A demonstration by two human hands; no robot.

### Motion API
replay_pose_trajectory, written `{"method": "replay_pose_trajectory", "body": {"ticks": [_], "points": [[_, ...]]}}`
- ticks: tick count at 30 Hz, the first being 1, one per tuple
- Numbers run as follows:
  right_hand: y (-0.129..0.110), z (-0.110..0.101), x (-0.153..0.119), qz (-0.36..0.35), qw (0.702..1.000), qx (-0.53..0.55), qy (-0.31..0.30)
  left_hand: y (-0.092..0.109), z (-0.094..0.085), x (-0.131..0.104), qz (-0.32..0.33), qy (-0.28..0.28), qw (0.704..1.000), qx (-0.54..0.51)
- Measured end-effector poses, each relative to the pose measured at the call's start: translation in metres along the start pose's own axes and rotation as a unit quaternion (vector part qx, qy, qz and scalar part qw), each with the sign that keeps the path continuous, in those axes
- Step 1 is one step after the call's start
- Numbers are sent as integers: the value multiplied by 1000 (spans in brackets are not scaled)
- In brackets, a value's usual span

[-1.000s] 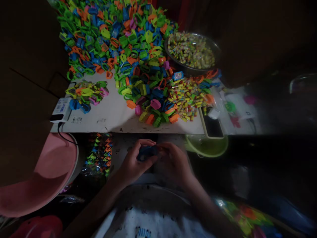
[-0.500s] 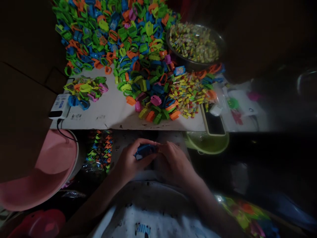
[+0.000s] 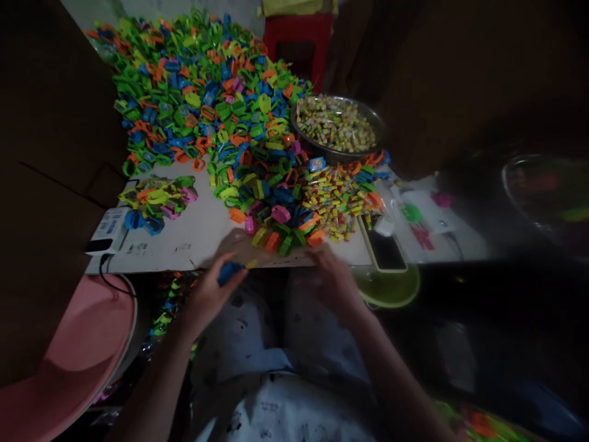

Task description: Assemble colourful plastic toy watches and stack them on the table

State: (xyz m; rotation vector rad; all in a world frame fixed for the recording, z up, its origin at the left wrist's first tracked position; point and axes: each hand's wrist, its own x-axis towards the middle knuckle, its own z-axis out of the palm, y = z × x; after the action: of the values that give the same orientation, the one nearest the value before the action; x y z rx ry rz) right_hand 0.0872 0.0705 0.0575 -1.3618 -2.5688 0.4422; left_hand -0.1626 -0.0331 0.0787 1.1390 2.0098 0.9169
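My left hand [image 3: 209,298] is closed around a blue plastic toy watch [image 3: 228,272], just off the table's front edge. A small yellow piece [image 3: 251,264] shows at the watch's right end; whether it is fixed to it I cannot tell. My right hand [image 3: 335,279] is at the table edge, a little blurred, with its fingers stretched forward and nothing visible in them. In front of it lie an orange toy watch [image 3: 315,238] and the pile of mixed toy watches [image 3: 257,184]. Small yellow-and-red wrapped pieces [image 3: 334,202] are heaped just beyond my right hand.
A metal bowl [image 3: 377,126] full of small pieces stands behind the heap. A phone [image 3: 389,248] lies at the table edge, above a green basin [image 3: 391,291]. To the left are a white box with a cable [image 3: 108,230] and a pink tub [image 3: 92,319]. A red stool [image 3: 299,31] is behind.
My hands have come apart and moved up toward the table edge. The blue toy watch has gone left with my left hand, and my right hand has let go. The view has tilted up.
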Motion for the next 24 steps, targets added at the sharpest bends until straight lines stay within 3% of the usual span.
{"method": "replay_pose_trajectory", "body": {"ticks": [2, 4, 6, 7, 9, 12, 14, 16, 19, 22, 24], "points": [[31, 3, 16, 101, 992, -61, 46, -9, -31, 30, 36, 137, 986, 86], [55, 7, 26, 133, 984, -104, 48, -20, -58, 58, 82, 253, 952, 151], [68, 11, 30, 143, 981, -119, 56, -28, -71, 79, 126, 335, 911, 203], [71, 14, 31, 146, 980, -118, 65, -30, -69, 86, 147, 355, 897, 220], [72, 19, 31, 145, 980, -107, 85, -30, -48, 92, 186, 345, 890, 234], [70, 24, 28, 163, 979, -50, 114, -22, 9, 90, 211, 246, 918, 228], [68, 25, 23, 204, 969, 42, 136, -17, 47, 88, 189, 221, 931, 219], [64, 23, 15, 229, 944, 167, 170, -15, 73, 87, 169, 220, 942, 192], [52, 18, 0, 192, 883, 367, 220, -18, 83, 86, 164, 207, 959, 106], [33, 12, -13, 159, 815, 521, 195, -21, 69, 76, 162, 196, 966, 44], [18, 9, -17, 131, 787, 580, 162, -18, 55, 60, 119, 161, 979, -43]]}}
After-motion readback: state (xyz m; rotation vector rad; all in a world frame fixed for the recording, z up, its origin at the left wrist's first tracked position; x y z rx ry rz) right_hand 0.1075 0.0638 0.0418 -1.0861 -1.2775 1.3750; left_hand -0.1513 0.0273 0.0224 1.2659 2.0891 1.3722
